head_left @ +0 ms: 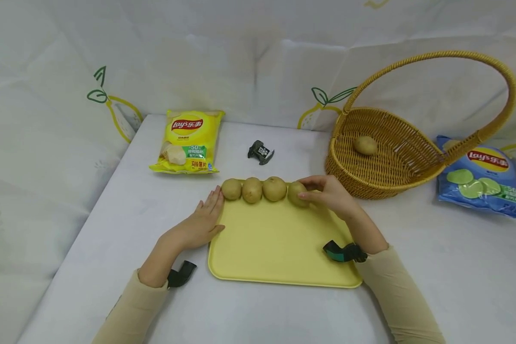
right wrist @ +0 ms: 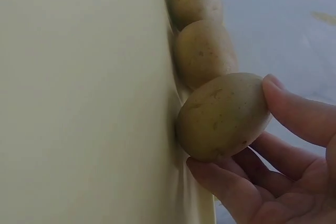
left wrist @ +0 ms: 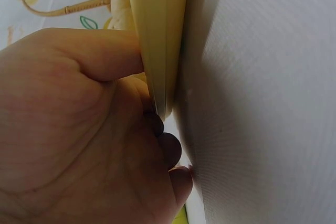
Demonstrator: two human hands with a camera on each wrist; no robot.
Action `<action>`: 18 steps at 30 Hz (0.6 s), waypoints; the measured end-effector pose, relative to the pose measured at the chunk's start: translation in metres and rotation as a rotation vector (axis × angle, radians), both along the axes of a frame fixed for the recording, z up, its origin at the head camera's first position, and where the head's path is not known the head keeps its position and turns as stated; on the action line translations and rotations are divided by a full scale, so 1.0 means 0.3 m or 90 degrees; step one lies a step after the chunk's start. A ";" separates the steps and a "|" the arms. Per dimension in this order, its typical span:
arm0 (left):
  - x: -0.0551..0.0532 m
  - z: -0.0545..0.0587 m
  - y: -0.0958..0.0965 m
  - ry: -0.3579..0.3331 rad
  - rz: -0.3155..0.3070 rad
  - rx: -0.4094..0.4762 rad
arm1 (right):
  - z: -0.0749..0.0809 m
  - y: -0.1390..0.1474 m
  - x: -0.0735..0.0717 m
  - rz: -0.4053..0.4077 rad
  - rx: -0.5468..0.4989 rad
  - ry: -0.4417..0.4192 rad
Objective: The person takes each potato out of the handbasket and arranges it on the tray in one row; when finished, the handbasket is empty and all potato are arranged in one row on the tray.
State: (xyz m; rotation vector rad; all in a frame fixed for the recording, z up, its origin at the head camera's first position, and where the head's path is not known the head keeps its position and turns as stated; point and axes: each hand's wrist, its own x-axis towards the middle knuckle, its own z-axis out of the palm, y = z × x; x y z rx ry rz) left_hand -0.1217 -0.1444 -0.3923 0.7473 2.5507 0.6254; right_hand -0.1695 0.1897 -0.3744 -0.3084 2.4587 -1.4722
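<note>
Four-sided and yellow, a tray point(head_left: 279, 239) lies on the white table with a row of potatoes along its far edge. At the row's right end my right hand point(head_left: 333, 196) pinches a potato point(right wrist: 223, 116) between thumb and fingers; it sits at the tray's surface, close to the neighbouring potato point(right wrist: 205, 53). My left hand point(head_left: 199, 222) rests at the tray's left edge with straight fingers, their tips beside the leftmost potato point(head_left: 231, 189). In the left wrist view its thumb touches the tray rim point(left wrist: 157, 40). Two middle potatoes, one at left point(head_left: 252, 190) and one at right point(head_left: 274, 188), stand between.
A wicker basket point(head_left: 361, 188) with a tall handle stands at the back right, one potato point(head_left: 365, 145) inside. Behind it lies a blue chip bag point(head_left: 477, 186). A yellow chip bag point(head_left: 189, 143) and a small black crumpled packet point(head_left: 261, 152) lie beyond the tray.
</note>
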 end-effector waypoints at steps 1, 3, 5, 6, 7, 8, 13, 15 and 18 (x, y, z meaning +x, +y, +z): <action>0.000 0.001 0.000 -0.001 0.000 0.001 | -0.002 -0.002 0.000 -0.005 -0.002 -0.002; 0.000 0.002 0.000 -0.001 0.000 0.003 | -0.004 -0.006 -0.001 -0.019 -0.003 -0.008; -0.001 0.000 0.000 -0.001 0.001 0.003 | -0.005 -0.007 -0.001 -0.032 -0.003 -0.019; -0.002 -0.001 -0.001 -0.001 0.000 0.003 | -0.005 -0.007 -0.002 -0.036 -0.004 -0.026; -0.002 -0.002 -0.001 -0.001 0.000 0.003 | -0.004 -0.007 -0.002 -0.038 -0.004 -0.033; -0.002 -0.003 -0.002 -0.001 0.000 0.003 | -0.004 -0.005 -0.002 -0.036 -0.005 -0.042; -0.004 -0.008 -0.004 -0.004 0.002 0.004 | -0.002 0.011 -0.005 -0.004 -0.002 -0.065; -0.005 -0.011 -0.005 -0.005 0.003 0.006 | -0.002 0.018 -0.007 0.006 -0.008 -0.069; -0.007 -0.014 -0.005 -0.004 0.002 0.005 | -0.002 0.027 -0.009 0.012 -0.026 -0.074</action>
